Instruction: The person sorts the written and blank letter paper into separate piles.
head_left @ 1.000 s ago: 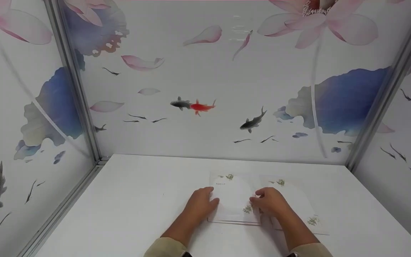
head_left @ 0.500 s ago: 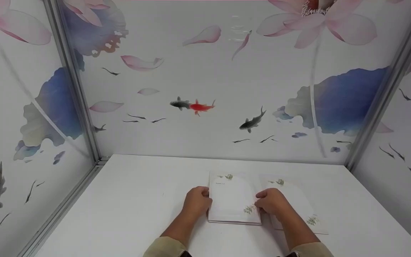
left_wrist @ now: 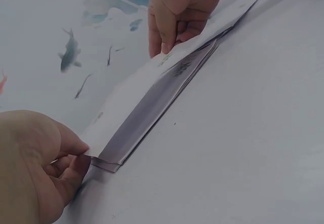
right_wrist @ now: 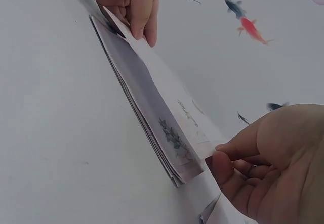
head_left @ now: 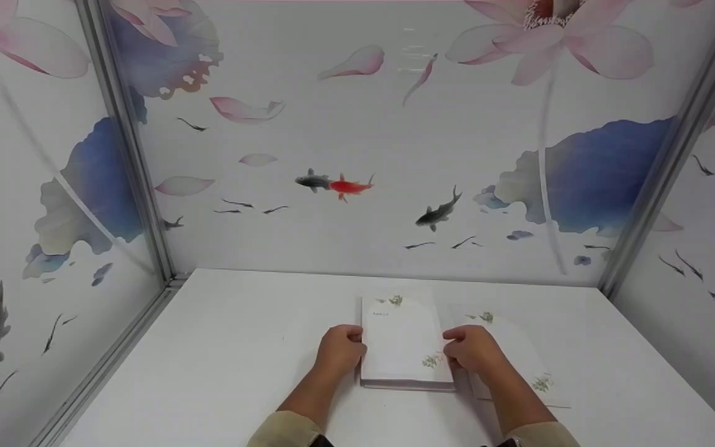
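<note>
Both hands hold one white sheet of paper (head_left: pixel 400 341) printed with small green plant sprigs. On its left edge, the left hand (head_left: pixel 340 349) pinches it between thumb and fingers. The right hand (head_left: pixel 472 349) does the same on the opposite edge. In the left wrist view the sheet slants above a thin stack of similar sheets (left_wrist: pixel 144 118), with a gap between them. A green sprig shows on the top of that stack in the right wrist view, near the right hand's fingertips (right_wrist: pixel 221 166).
To the right, partly under the right forearm, lies another white sheet (head_left: pixel 512 354) with the same sprigs. Everything rests on a white table (head_left: pixel 239 347). Panels painted with lotus and fish (head_left: pixel 351 186) enclose it at the back and sides, joined by metal posts (head_left: pixel 128 143).
The left hand has shifted slightly left and both hands now pinch the sheet's edges. The top sheet has risen off the stack, and a gap shows along its near edge.
</note>
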### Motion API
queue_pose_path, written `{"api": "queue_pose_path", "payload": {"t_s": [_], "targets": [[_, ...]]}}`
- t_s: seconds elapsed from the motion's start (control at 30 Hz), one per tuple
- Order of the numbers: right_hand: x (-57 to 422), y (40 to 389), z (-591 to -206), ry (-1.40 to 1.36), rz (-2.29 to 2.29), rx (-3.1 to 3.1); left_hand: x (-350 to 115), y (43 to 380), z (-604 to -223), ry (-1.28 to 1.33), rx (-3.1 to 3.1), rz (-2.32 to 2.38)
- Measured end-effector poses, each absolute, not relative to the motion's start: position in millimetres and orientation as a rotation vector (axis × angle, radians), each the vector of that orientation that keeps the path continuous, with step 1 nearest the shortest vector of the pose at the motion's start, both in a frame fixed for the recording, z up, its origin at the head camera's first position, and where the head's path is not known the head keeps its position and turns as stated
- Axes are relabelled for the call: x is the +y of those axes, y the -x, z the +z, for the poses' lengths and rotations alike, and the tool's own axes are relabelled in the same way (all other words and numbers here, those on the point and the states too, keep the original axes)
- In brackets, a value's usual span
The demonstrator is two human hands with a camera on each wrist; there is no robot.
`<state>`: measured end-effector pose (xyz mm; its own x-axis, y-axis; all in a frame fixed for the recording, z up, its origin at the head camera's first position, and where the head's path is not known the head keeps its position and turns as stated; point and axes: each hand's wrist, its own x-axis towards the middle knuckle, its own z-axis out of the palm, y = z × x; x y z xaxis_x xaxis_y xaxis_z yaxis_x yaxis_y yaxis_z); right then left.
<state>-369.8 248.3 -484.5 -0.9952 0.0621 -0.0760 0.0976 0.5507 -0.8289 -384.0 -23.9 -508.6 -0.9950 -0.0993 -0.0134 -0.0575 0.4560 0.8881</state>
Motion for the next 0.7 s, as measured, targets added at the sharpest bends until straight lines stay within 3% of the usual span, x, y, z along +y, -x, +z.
{"api": "queue_pose_path", "payload": {"t_s": [0.33,0.7], "targets": [[230.0,371.9,-482.2,-0.189,-1.561,2.675,-33.4,384.7,-502.5,-0.280,-2.550,-1.625],[173.5,376.1,-481.1,-0.190,-1.683,2.585,-83.0,389.2,-498.9,-0.364,-2.527,-1.589]]}}
